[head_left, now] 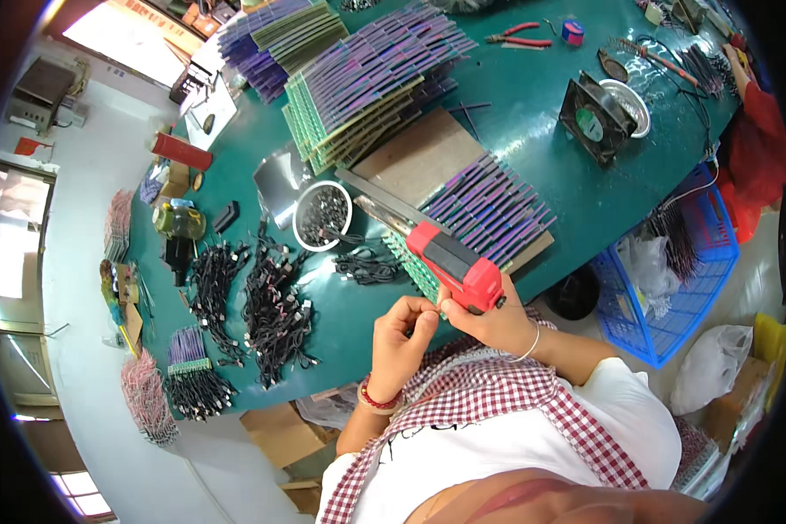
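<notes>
My left hand (399,342) is closed, thumb and fingertips pinched together at the near edge of the table. Right beside it, my right hand (503,321) is closed too, its fingertips meeting the left ones at the corner of a green circuit-board panel (422,272). Whatever lies in the fingers is too small to make out. A boxy red-and-black tool (454,262) covers part of my right hand; I cannot tell whether that hand grips it. Beyond the tool, rows of purple-and-green strips (489,205) lie on a brown board (424,157).
Black cable bundles (275,306) and a white bowl of small dark parts (323,216) lie left. Panels are stacked (367,79) at the back. A fan (592,122) and red pliers (520,39) stand right, above a blue crate (664,288). Another person's red sleeve (751,148) shows far right.
</notes>
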Tool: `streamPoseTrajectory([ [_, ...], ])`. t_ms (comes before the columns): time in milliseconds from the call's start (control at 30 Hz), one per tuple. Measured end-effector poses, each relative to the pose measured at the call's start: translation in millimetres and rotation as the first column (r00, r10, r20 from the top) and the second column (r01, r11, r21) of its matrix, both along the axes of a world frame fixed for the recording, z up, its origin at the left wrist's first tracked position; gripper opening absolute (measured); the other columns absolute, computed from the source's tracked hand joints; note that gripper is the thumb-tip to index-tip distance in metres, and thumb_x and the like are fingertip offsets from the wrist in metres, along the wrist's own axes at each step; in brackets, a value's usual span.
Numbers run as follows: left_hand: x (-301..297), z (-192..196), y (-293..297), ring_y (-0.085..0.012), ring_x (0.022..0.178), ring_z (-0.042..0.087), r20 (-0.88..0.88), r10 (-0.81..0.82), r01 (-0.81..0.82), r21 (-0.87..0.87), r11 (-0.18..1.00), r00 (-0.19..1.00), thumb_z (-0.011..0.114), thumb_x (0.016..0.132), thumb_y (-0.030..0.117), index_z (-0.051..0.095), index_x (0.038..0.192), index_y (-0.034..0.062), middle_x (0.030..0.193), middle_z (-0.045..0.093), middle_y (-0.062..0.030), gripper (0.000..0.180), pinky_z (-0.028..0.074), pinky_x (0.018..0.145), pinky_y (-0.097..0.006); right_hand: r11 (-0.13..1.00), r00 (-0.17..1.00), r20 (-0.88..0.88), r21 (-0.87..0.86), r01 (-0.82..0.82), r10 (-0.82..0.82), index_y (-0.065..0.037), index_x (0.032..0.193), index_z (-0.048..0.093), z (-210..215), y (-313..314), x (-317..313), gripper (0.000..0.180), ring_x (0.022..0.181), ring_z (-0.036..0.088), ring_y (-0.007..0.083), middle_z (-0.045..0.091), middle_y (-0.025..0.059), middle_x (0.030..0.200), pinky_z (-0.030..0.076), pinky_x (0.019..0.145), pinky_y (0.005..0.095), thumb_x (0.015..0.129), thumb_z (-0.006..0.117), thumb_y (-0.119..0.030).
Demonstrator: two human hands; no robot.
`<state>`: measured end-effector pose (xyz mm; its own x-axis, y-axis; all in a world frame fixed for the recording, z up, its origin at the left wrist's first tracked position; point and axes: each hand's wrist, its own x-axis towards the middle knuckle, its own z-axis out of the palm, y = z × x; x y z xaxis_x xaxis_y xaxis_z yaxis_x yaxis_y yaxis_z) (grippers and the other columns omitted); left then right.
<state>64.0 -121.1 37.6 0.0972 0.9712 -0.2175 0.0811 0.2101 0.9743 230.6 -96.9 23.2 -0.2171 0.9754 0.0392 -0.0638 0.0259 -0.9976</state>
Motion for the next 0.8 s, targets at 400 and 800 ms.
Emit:
streamPoseTrajectory([
  [400,2.5,7.2,16.3,-0.0084,0.064,0.053,-0.323,-0.032,0.154,0.359,0.921,0.946,0.063,0.082,0.001,0.055,0.085,-0.0006,0.073,0.058,-0.0047,0.008,0.041,0.056,-0.023,1.000,0.999,-0.014,-0.003,0.030,-0.030,-0.001,0.098,0.063,2.2,8.0,-2.0,0.015,0.077,0.060,0.0100,0.063,0.0015,0.086,0.048,0.070,0.0253,0.083,0.063,-0.004],
  [800,-2.2,-12.8,17.9,-0.0192,0.062,0.055,-0.600,0.275,0.197,0.601,0.774,0.751,0.069,0.075,0.004,0.053,0.082,0.0077,0.071,0.055,-0.0021,0.017,0.035,0.056,-0.031,0.990,0.999,0.017,-0.132,0.045,-0.043,-0.001,0.093,0.062,0.6,13.6,-15.0,0.013,0.073,0.056,0.0081,0.060,0.0001,0.084,0.046,0.065,0.0241,0.082,0.066,-0.004],
])
